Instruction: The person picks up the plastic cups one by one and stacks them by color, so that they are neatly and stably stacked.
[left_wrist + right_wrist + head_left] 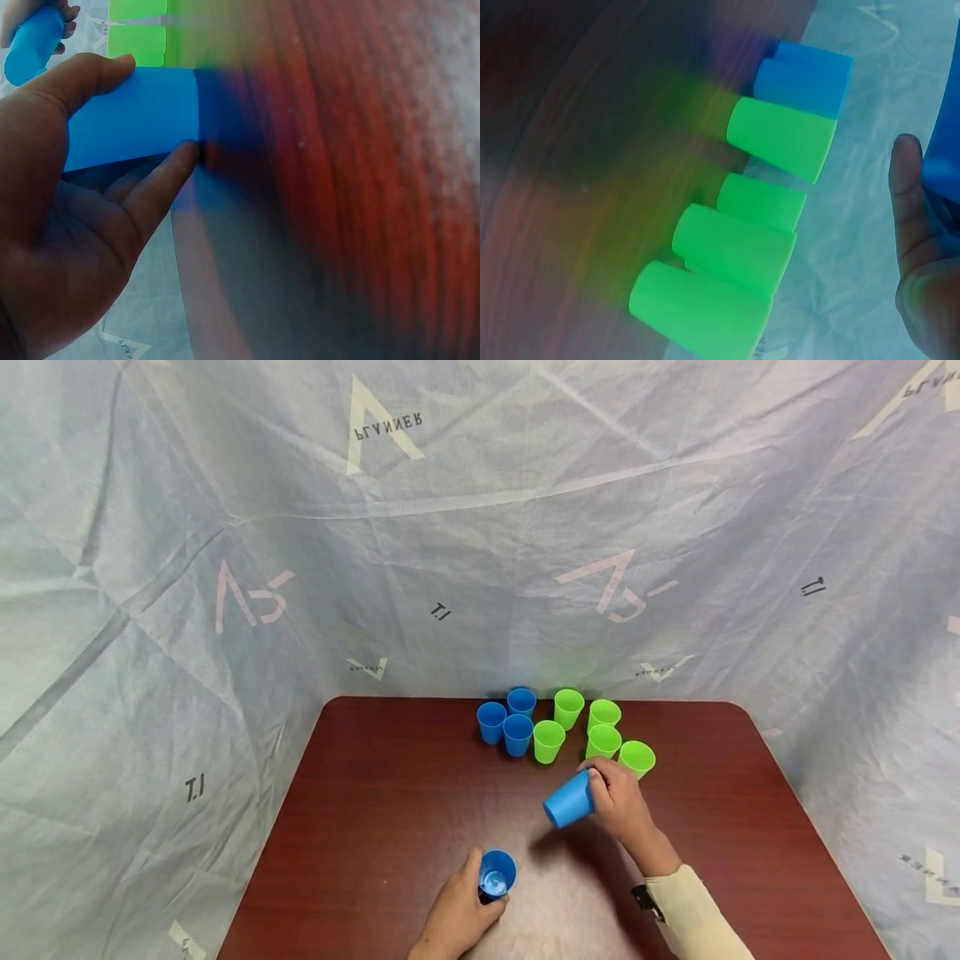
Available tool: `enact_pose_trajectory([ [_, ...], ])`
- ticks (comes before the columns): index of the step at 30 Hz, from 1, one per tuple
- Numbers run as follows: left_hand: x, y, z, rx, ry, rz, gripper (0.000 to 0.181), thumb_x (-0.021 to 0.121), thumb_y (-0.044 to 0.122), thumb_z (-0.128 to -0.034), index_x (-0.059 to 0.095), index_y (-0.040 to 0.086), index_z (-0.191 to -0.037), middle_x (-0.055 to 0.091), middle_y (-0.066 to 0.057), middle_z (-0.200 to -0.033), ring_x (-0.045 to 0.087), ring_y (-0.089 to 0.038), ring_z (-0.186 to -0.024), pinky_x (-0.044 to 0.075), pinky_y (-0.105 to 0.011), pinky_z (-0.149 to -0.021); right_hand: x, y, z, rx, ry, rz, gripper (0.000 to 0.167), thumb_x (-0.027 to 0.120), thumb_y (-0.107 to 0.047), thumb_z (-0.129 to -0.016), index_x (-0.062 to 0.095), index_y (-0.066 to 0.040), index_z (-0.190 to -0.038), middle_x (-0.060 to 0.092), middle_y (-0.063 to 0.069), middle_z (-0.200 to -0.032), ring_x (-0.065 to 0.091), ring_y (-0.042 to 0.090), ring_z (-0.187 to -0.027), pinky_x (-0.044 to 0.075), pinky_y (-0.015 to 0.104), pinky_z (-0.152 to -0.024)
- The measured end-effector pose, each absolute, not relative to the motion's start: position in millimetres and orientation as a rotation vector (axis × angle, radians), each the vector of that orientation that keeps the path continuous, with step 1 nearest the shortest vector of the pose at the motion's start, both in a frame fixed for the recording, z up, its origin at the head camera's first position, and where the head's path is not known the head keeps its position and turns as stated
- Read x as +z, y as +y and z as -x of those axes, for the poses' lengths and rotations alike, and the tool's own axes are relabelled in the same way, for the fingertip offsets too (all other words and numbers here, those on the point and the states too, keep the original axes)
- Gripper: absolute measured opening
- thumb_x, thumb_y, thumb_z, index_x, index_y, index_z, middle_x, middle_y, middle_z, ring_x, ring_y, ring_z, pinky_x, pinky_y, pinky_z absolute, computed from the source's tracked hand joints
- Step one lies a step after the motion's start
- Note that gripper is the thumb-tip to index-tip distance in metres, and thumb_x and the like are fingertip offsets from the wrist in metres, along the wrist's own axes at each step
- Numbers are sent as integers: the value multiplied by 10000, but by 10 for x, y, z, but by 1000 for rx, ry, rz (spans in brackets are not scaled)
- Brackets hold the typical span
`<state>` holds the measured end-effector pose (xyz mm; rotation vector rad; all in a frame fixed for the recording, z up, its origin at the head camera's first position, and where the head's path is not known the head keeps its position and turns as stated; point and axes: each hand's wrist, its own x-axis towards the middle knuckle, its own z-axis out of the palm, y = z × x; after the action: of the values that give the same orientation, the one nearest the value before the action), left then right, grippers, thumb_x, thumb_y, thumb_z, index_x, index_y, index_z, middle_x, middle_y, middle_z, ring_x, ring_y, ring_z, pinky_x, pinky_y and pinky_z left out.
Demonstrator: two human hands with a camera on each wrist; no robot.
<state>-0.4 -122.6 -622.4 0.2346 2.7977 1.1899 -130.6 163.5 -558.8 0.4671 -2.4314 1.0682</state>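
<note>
Near the front of the table, my left hand (459, 906) grips a blue cup (497, 875) from its left side. This cup stands upright with its mouth up; in the left wrist view the thumb and a finger lie along the blue wall (142, 109). Further right, my right hand (618, 797) holds a second blue cup (570, 800), tilted and raised over the table, one end pointing down and left. Only a sliver of that cup (945, 150) shows in the right wrist view, beside one finger (907, 180).
Several blue cups (491, 722) stand upright at the back of the brown table (390, 810). To their right are several green cups (549, 743), the front right one close behind my right hand. A grey printed cloth (465, 543) hangs behind and on both sides.
</note>
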Motion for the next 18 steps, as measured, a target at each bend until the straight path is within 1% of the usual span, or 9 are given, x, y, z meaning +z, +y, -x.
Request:
enact_pose_trajectory([
  [5, -6220, -1217, 9, 1190, 2791, -230, 571, 882, 292, -839, 513, 121, -1240, 735, -106, -1151, 741, -242, -1048, 598, -432, -855, -5627, 1556, 1263, 1123, -2437, -489, 174, 573, -73, -955, 744, -87, -982, 743, 52, -917, 621, 136, -788, 523, 334, -704],
  [10, -6219, -1218, 13, 1202, 2793, -235, 564, 883, 291, -835, 519, 133, -1235, 742, -93, -1147, 740, -229, -1040, 599, -421, -862, -5632, 1473, 1198, 1200, -2418, -486, 129, 628, -88, -960, 741, -135, -1001, 740, 28, -931, 610, 83, -804, 522, 304, -708],
  [15, -6231, -1227, 16, 1212, 2784, -242, 563, 883, 300, -837, 519, 154, -1241, 742, -80, -1154, 735, -215, -1043, 596, -414, -865, -5622, 1385, 1150, 1254, -2378, -489, 104, 665, -71, -960, 750, -84, -1018, 750, 37, -957, 625, 66, -847, 529, 284, -759],
  [18, -6241, -1231, 16, 1215, 2784, -244, 561, 881, 301, -840, 519, 159, -1244, 745, -71, -1144, 733, -201, -1031, 591, -397, -851, -5615, 1335, 1131, 1264, -2355, -509, 107, 672, -61, -949, 752, -72, -1019, 752, 34, -957, 635, 69, -854, 528, 271, -775],
])
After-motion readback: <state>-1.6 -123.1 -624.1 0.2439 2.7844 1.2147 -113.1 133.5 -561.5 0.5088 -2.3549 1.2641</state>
